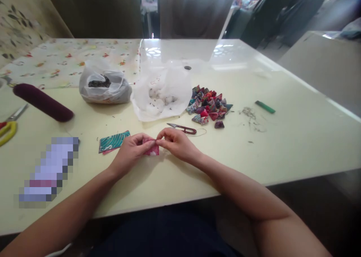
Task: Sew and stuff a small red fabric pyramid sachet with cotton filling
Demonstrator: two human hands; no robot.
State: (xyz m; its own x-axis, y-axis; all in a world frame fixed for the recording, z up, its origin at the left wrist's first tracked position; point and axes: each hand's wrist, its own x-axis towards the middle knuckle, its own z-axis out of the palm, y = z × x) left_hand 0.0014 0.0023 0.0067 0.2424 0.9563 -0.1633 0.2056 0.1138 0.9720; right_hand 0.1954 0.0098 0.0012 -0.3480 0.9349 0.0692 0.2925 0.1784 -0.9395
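Pink patterned cloth [152, 151] is at the front of the desk [284, 144], held up between both hands, so that's the piece being worked on right now. Left hand [133, 146] has its grip clamped on the left side of it, thumb on top. Right hand [176, 145] has its grip pinched together on the upper right edge; can't tell if there's a needle in there too, way too small to see.

Progress-wise, I'd say a good batch is done: there's a heap of small puffy cloth shapes [208, 106] just past the snips [183, 129], and they look finished to me. The one in hand looks flat, so I'd guess it's partway at best, stuffing not in yet. White fluff [158, 103] sits on the open plastic bag [142, 112] behind. Also left: the flat teal cloth [114, 141] beside the left hand, with something pink peeking out under it, looks untouched.
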